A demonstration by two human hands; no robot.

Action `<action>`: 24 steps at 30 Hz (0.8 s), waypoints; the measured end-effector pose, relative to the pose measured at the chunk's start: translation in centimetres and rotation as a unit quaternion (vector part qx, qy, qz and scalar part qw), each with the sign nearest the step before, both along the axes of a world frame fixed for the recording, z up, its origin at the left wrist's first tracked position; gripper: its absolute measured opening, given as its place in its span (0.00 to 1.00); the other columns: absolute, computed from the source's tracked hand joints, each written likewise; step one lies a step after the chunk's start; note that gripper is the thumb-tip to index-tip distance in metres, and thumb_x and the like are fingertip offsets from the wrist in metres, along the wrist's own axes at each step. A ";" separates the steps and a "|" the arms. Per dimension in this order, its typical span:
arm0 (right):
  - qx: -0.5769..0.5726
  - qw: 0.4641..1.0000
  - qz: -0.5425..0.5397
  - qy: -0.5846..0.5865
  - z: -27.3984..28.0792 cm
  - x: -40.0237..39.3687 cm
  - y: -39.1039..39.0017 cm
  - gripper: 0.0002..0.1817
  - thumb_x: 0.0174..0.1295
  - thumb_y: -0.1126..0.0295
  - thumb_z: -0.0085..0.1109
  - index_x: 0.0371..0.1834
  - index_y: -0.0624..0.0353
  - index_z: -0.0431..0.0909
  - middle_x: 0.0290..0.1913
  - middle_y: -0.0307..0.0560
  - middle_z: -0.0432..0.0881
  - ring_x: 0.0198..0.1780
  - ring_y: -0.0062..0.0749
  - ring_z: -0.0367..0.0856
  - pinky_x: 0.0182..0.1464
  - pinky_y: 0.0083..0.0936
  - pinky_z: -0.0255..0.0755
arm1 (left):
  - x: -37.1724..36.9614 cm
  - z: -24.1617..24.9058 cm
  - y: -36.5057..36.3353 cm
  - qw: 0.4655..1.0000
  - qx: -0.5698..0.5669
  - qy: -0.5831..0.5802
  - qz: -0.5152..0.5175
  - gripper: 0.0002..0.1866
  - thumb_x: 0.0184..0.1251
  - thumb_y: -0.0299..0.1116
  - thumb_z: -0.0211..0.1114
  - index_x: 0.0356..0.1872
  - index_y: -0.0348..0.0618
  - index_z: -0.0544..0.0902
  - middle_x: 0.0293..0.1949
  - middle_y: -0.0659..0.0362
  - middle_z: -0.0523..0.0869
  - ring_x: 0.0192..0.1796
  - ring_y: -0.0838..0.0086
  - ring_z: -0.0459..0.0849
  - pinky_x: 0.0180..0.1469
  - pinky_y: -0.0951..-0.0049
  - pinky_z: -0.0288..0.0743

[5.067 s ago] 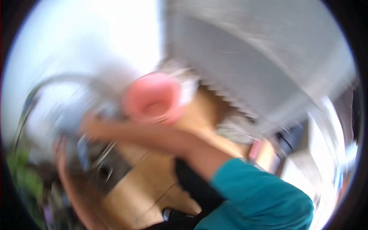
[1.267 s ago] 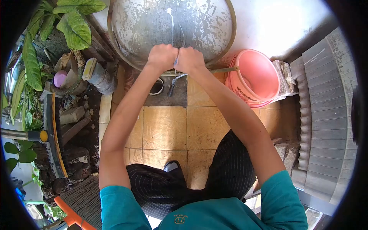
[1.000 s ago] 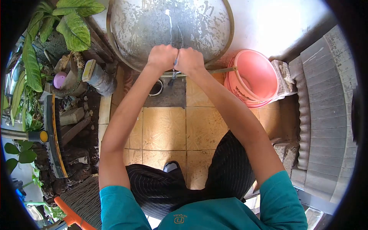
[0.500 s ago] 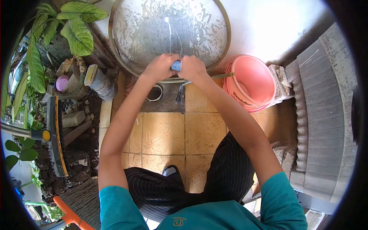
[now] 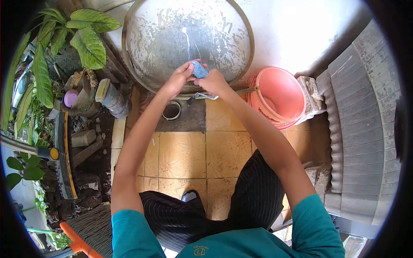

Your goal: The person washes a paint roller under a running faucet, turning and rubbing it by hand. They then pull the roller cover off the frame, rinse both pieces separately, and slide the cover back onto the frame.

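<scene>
A bunched, speckled blue cloth (image 5: 199,69) is held between my two hands in front of the round grey panel. My left hand (image 5: 183,77) has its thumb and fingers closed on the cloth's left side. On the right side, my right hand (image 5: 214,81) grips it with bent fingers, partly hiding its lower end. Just behind them, the round metal-rimmed panel (image 5: 172,43) leans against the wall, its surface blotched and streaked with wet marks. A pale, shiny streak with a dark end (image 5: 192,99) shows right under my hands.
Pink buckets (image 5: 279,94) stand at the right beside ribbed grey slabs (image 5: 361,124). A round drain opening (image 5: 172,111) lies in the floor below my hands. Leafy plants (image 5: 90,43), a floor brush (image 5: 64,155) and an orange-headed mop (image 5: 77,241) line the left side.
My hands were clenched tight together around the cloth. Now they have loosened and shifted slightly, with the left hand's fingers more extended and more of the cloth showing.
</scene>
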State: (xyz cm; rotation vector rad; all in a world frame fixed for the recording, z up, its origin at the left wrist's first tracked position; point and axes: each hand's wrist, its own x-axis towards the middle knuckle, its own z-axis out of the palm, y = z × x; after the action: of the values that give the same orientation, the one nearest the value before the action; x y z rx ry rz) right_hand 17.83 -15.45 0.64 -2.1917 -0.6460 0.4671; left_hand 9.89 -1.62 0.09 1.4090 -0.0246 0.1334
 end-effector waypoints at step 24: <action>0.067 0.920 0.170 0.348 2.3 1.1 -3.3 0.09 0.50 0.67 0.65 0.30 0.59 0.77 0.23 0.41 0.78 0.16 0.23 0.71 0.18 0.22 0.64 | -0.2 2.7 -1.8 0.996 0.032 0.003 -0.080 0.20 0.73 0.31 0.52 0.64 0.43 0.65 0.59 0.55 0.76 0.61 0.73 0.71 0.65 0.71 0.63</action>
State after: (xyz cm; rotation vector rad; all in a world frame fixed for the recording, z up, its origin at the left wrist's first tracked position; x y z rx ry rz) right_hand 18.88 -18.72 2.96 -1.6145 -0.6265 1.2697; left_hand 9.72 -3.43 2.80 1.4660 -0.1364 -0.0047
